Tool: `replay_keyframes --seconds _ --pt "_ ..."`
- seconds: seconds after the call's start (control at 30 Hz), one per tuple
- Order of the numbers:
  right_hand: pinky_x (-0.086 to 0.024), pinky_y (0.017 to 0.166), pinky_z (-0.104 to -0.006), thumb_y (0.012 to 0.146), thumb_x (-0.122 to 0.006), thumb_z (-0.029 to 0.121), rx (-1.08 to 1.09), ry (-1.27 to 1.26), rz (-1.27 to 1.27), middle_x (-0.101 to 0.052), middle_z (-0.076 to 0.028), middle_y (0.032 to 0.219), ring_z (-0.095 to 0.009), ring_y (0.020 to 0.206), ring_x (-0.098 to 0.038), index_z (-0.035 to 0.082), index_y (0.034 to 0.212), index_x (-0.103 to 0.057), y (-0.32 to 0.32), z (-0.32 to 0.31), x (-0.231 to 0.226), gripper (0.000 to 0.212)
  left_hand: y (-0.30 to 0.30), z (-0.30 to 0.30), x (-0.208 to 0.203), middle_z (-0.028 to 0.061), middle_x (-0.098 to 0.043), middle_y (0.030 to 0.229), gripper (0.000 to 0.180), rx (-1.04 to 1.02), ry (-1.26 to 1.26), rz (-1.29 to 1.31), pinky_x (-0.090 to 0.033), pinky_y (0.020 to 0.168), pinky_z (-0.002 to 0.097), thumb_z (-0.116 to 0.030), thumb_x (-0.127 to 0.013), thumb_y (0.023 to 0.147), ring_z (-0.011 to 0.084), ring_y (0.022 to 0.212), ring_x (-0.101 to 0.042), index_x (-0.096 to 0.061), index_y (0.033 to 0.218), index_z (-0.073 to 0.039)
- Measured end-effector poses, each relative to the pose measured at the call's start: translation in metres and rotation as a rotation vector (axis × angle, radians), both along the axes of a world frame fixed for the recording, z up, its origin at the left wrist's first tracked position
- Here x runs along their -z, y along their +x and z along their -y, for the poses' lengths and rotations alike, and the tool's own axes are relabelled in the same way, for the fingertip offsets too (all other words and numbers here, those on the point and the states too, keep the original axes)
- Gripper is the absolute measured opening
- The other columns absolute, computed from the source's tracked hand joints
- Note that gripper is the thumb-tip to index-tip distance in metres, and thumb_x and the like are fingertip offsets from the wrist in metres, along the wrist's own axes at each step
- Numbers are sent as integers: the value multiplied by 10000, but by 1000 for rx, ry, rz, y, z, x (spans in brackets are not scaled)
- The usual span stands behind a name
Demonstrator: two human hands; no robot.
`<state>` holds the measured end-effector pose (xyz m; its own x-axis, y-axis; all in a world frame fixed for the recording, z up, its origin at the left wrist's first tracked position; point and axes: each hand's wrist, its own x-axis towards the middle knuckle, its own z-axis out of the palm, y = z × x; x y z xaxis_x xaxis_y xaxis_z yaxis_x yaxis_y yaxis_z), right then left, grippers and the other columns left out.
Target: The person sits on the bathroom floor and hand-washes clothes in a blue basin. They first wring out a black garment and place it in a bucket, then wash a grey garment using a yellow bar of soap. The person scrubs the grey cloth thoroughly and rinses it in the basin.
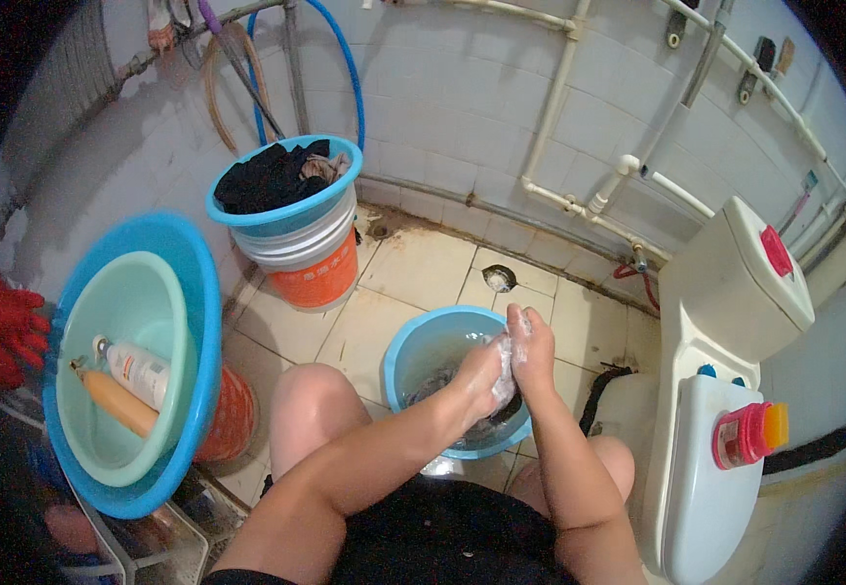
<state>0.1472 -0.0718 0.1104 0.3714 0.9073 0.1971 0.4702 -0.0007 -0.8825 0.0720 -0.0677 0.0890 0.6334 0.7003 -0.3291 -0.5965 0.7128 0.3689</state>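
Both my hands come together above a light blue basin on the tiled floor between my knees. My left hand is closed and pressed against my right hand, whose fingers are held together. White suds coat the skin where they meet. Anything gripped between the palms is hidden. Cloudy water fills the basin, and dark wet cloth lies in it, just below my hands and partly covered by them.
A blue tub of dark clothes sits on an orange-and-white bucket. To the left, a green basin with two bottles rests inside a larger blue basin. Right stands a toilet with a pink jar on its lid. A floor drain lies beyond.
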Motion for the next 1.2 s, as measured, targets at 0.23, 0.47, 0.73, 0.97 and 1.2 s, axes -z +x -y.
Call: replay_keyframes --seconds 0.23,0.47,0.73,0.97,1.2 --pt "-427 657 -284 854 -590 317 -123 -114 -764 -561 -21 765 -138 705 -508 20 872 -552 20 6 -16 299 -36 -15 -43 46 -622 969 329 189 74 -25 -487 784 347 -355 -401 933 177 884 -599 -562 1002 -78" --pt "-454 599 -368 829 -597 255 -162 189 142 -578 -110 695 -244 626 -560 46 720 -545 -39 41 -30 241 -36 -48 -1 67 -580 806 325 -31 105 -370 -486 574 330 -377 -445 917 191 702 -580 -522 915 -61" --pt "-419 563 -432 831 -541 294 73 92 406 -535 -197 670 -379 634 -539 34 661 -522 -14 7 -3 311 -4 3 2 17 -543 789 258 -191 -17 -147 -453 626 290 -357 -482 901 133 717 -534 -526 884 -103" --pt "-420 582 -443 838 -545 370 99 49 356 -556 -197 658 -391 625 -536 10 663 -526 -4 3 -4 400 -11 4 7 52 -564 880 254 -85 76 -132 -459 694 322 -306 -458 905 161 834 -545 -546 924 -69" --pt "-409 565 -367 832 -548 475 233 -70 -115 -552 -133 631 -228 580 -506 -14 697 -539 46 -15 -18 508 -28 1 -57 31 -603 852 343 250 592 -539 -436 760 256 -308 -591 850 119 843 -556 -571 1029 -17"
